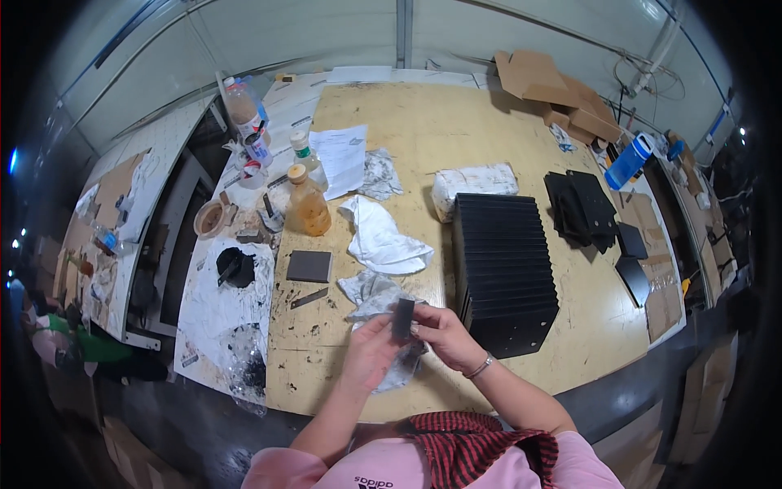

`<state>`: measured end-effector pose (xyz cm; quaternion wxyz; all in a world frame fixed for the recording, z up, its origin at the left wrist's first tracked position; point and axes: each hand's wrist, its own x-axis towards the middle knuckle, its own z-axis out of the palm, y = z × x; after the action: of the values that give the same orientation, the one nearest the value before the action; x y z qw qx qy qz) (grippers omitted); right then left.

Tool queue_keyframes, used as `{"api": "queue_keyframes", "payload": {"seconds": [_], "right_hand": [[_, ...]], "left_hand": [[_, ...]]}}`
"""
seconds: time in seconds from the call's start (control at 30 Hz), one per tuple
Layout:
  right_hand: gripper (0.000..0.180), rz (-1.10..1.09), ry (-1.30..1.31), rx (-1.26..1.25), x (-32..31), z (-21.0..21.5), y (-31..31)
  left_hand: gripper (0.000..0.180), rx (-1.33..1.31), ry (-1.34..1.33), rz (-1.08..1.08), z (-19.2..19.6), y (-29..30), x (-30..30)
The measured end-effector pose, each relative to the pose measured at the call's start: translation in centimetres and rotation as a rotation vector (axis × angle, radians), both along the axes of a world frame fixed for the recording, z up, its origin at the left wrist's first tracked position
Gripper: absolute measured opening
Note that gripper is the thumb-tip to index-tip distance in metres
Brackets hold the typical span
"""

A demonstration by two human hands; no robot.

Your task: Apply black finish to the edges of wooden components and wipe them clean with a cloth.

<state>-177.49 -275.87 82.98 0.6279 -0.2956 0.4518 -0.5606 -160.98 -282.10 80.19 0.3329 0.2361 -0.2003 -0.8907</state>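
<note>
Between my two hands, over the front of the table, is a small dark rectangular strip (402,318), held upright. My left hand (371,349) has its fingers closed on the strip's left side. My right hand (448,336) pinches it from the right. Under and behind the hands lie crumpled grey-white rags (371,292), partly hidden by them. A white cloth (383,242) is spread just beyond. To the left of the hands lie a flat dark grey square block (309,266) and a thin dark strip (309,298).
A long row of black plates (505,269) stands right of my hands, before a white wrapped block (474,184). More black plates (582,208) lie farther right. At left are an amber bottle (309,208), a round tub (211,218) and a black-smeared white sheet (208,301).
</note>
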Motion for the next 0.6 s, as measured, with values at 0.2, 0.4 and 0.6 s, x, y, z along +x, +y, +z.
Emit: {"api": "queue_keyframes", "payload": {"seconds": [0.2,0.4,0.6], "right_hand": [[0.037,0.075,-0.160,-0.029,-0.1,-0.7,1.3],[0.022,-0.056,-0.324,0.014,-0.5,-2.4,2.8],[0.028,0.008,-0.208,0.035,1.3,-2.3,1.6]], "left_hand": [[0.020,-0.039,-0.138,0.096,-1.2,2.8,1.0],[0.008,-0.640,-0.881,0.384,-3.0,2.0,5.5],[0.009,-0.841,-1.072,0.913,-5.2,-10.0,16.1]]}}
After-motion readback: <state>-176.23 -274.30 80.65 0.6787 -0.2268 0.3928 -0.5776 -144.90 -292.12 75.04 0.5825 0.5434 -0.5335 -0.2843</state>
